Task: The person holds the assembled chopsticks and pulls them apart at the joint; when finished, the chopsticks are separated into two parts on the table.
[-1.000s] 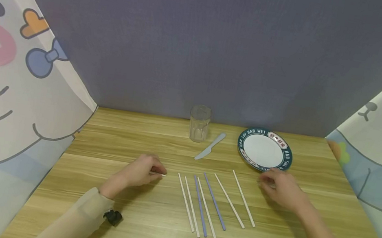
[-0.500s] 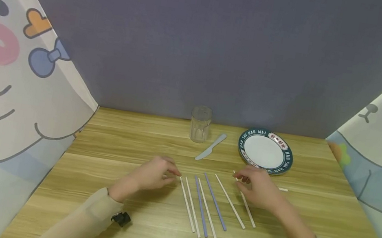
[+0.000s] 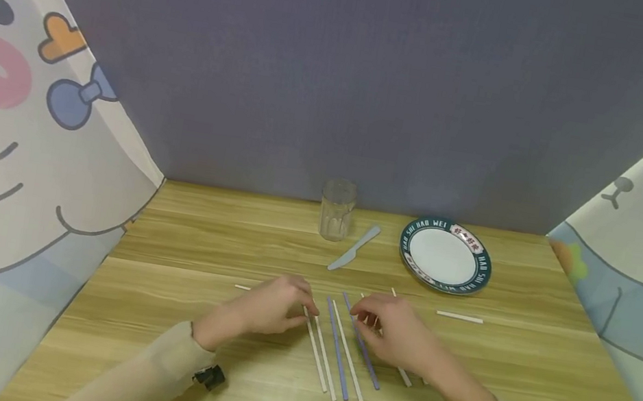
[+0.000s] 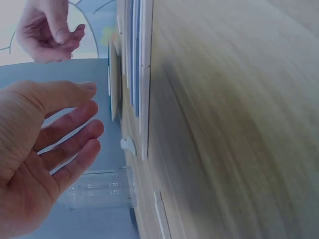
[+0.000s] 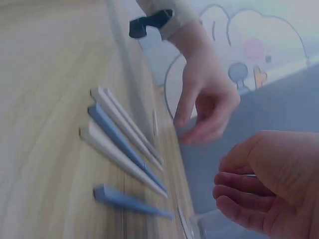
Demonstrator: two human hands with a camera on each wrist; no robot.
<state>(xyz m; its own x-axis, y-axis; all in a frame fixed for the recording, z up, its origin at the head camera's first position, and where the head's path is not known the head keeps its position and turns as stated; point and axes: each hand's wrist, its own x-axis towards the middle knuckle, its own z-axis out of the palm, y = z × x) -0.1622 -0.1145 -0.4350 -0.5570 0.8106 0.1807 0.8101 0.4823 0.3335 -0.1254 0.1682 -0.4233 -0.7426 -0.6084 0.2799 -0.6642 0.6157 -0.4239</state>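
Several thin white and purple sticks lie side by side on the wooden table. My left hand [image 3: 280, 307] hovers over the upper ends of the two leftmost white sticks, among them this white stick [image 3: 315, 355]. Its fingers are loosely bent, with nothing between them in the left wrist view. Over the purple stick [image 3: 370, 367] on the right hangs my right hand [image 3: 393, 327], hiding parts of the white sticks beyond it. Those fingers [image 5: 234, 206] are relaxed and bare too. Between the hands lie another purple stick [image 3: 337, 348] and a white stick [image 3: 349, 357].
One white stick [image 3: 460, 317] lies crosswise below the green-rimmed plate [image 3: 484, 270]. Another white stick [image 3: 242, 287] shows left of my left hand, partly covered. A clear glass [image 3: 336, 211] and a pale knife [image 3: 354, 248] stand and lie near the back wall.
Both hands have moved inward over the row of sticks, the left one rightward and the right one leftward. The two crosswise white sticks at the sides now lie behind them, uncovered or partly so.
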